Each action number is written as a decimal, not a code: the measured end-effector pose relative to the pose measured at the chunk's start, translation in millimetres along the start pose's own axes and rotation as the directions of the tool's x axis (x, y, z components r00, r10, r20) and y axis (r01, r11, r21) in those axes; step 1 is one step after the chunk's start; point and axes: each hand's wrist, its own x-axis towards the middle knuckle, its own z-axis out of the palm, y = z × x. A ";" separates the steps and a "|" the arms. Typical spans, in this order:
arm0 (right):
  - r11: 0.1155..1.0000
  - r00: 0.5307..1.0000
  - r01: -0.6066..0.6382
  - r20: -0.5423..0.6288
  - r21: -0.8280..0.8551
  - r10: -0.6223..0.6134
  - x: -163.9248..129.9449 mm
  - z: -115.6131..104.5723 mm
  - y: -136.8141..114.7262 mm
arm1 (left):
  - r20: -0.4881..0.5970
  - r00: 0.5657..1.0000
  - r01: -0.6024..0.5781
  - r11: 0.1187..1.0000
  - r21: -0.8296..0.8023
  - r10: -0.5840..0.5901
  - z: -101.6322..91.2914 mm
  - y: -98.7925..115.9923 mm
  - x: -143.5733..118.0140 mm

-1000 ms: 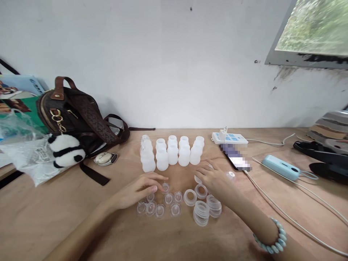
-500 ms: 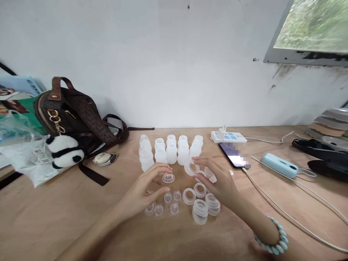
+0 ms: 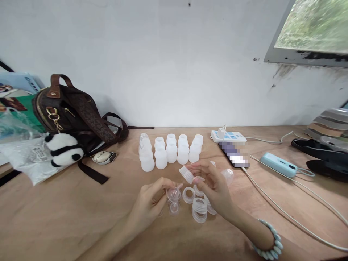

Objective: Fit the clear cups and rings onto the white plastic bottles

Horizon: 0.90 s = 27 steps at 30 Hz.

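Observation:
My left hand (image 3: 148, 199) pinches a clear baby bottle nipple (image 3: 173, 195), tilted with its tip towards the right. Facing it, my right hand (image 3: 214, 185) grips a translucent screw ring (image 3: 186, 174) turned on its side. The nipple and the ring are a small gap apart. Below the left fingers lie more clear nipples (image 3: 174, 208), partly covered by the hand. Loose rings (image 3: 188, 195) and a stack of rings (image 3: 199, 212) are under and beside my right hand. Several frosted bottles (image 3: 183, 155) stand in rows behind both hands.
Clear dome caps (image 3: 228, 174) lie right of my right hand. A phone (image 3: 231, 154), a power strip (image 3: 236, 136), a blue power bank (image 3: 278, 165) and cables are farther right. At left are a brown backpack (image 3: 81, 105), a panda plush (image 3: 65, 149) and a computer mouse (image 3: 101, 157).
My left hand has come down and right, tilting the nipple towards the ring. My right hand has turned the ring on its side and brought it slightly left.

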 end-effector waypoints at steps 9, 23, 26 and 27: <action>0.985 0.987 -0.099 0.143 0.142 0.079 -6.2 14.6 -1.9 | -0.219 0.968 -0.103 0.987 0.121 0.127 7.5 0.2 -4.6; 0.990 0.961 -0.141 0.242 0.018 0.132 -11.0 19.7 -2.1 | -0.104 0.992 -0.057 0.993 0.107 0.068 8.5 4.7 -1.9; 0.993 0.967 -0.119 0.226 -0.007 0.118 -10.5 19.2 -1.2 | -0.074 0.997 0.017 0.999 0.036 -0.014 9.1 4.8 -2.2; 0.995 0.973 -0.104 0.206 -0.008 0.104 -10.1 18.9 -0.3 | -0.053 0.997 0.048 0.999 -0.005 -0.048 9.1 4.8 -2.6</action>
